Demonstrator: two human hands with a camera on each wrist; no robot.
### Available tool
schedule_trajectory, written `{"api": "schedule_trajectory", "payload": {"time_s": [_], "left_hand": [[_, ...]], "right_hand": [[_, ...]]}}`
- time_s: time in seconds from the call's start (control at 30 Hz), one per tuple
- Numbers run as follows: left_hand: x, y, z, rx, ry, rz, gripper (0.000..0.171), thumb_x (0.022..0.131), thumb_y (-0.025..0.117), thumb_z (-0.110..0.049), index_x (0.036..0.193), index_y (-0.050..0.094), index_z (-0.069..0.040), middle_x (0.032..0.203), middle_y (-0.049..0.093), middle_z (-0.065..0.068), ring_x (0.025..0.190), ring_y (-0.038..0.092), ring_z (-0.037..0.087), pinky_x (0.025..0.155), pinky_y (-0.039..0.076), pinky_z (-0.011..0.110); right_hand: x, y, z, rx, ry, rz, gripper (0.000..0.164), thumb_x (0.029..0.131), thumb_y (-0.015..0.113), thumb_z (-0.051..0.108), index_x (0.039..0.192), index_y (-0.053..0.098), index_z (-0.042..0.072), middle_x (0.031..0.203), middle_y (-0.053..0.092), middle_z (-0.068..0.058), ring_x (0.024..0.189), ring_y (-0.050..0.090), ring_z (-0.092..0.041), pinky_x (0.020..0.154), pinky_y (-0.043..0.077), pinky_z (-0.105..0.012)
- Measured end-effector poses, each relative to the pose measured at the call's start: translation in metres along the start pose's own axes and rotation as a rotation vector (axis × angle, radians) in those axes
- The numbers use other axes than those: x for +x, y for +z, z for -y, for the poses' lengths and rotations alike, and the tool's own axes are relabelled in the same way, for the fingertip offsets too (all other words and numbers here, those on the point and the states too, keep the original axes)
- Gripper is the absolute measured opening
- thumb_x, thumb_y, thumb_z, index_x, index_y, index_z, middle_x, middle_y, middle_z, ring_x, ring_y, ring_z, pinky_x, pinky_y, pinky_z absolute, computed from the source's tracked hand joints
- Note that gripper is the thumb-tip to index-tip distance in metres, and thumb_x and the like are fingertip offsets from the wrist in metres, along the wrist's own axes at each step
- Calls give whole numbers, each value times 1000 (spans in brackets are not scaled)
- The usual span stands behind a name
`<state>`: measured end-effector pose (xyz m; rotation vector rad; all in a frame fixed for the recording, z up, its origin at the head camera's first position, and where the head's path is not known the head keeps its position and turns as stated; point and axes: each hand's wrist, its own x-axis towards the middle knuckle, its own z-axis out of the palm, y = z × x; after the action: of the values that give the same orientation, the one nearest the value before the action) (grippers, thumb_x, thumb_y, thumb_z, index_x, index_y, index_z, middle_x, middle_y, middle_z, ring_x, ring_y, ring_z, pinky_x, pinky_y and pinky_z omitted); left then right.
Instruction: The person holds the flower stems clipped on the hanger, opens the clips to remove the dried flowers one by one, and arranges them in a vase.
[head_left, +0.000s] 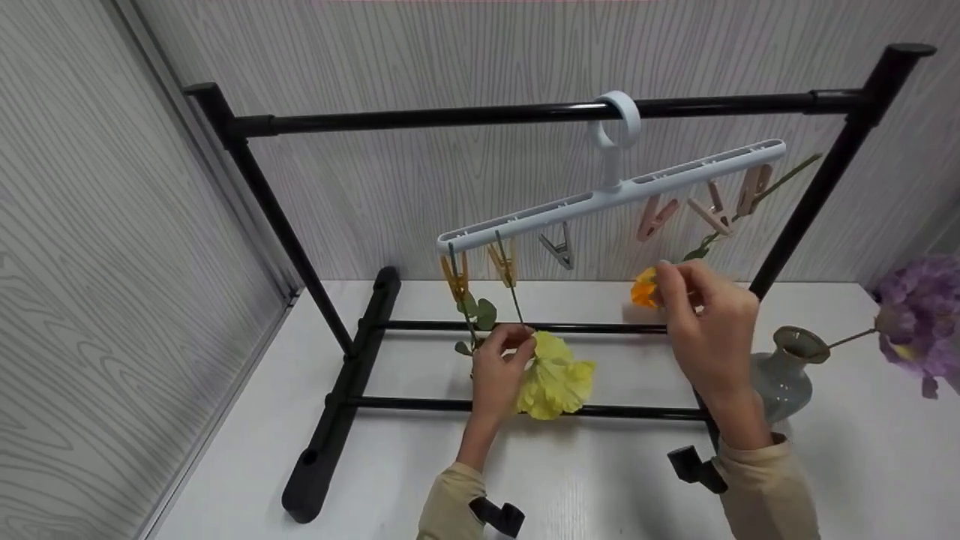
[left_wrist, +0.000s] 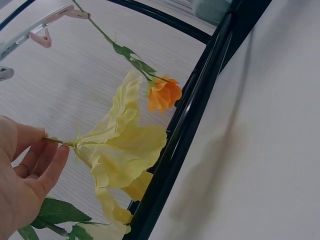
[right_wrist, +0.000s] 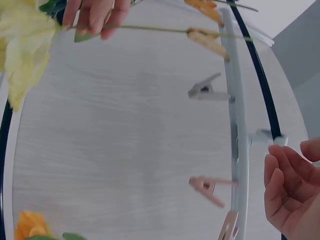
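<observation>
A: State the position of the yellow flower (head_left: 553,379).
B: Bloom downward, just beyond the fingertips of the left hand (head_left: 501,367). Its stem (head_left: 515,304) rises to a yellow clip (head_left: 505,264) on the white hanger (head_left: 540,214), which hooks over the black rail (head_left: 450,118).
A: Condition of that hand?
B: Thumb and fingers pinch the stem close to the base of the bloom.
A: And the right hand (head_left: 712,319)?
B: Fingers loosely bent, thumb apart from them in the right wrist view; nothing held. In the head view it partly covers the orange flower (head_left: 643,289).
A: Is that flower supported?
B: Yes. It hangs bloom down, stem in the pink clip (head_left: 752,189) at the hanger's right end.
</observation>
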<state>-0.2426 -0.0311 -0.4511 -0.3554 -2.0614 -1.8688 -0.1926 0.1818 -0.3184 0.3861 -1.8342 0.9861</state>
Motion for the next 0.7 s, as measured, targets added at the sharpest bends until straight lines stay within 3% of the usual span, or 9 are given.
{"api": "schedule_trajectory", "payload": {"time_s": [0.17, 0.43, 0.7], "left_hand": [[-1, 6, 0, -5, -32, 42, 13, 99, 68, -6, 107, 69, 5, 101, 70, 8, 97, 67, 22, 83, 59, 32], [1, 11, 1, 5, -49, 56, 11, 97, 71, -4, 107, 70, 1, 104, 71, 8, 100, 67, 22, 85, 58, 33], [1, 13, 2, 31, -29, 68, 12, 97, 71, -2, 108, 70, -2, 105, 71, 9, 101, 68, 25, 86, 59, 38]], "right_hand": [[2, 18, 7, 10, -62, 99, 17, 97, 68, -1, 81, 70, -2, 71, 70, -10, 58, 63, -18, 59, 43, -8], [-2, 47, 15, -29, -113, 256, 9, 99, 70, 7, 93, 69, 0, 74, 67, -7, 62, 61, -17, 53, 49, -31], [5, 70, 24, -66, -92, 363, 19, 100, 72, 15, 104, 68, -3, 72, 67, -8, 61, 62, -21, 55, 50, -39]]}}
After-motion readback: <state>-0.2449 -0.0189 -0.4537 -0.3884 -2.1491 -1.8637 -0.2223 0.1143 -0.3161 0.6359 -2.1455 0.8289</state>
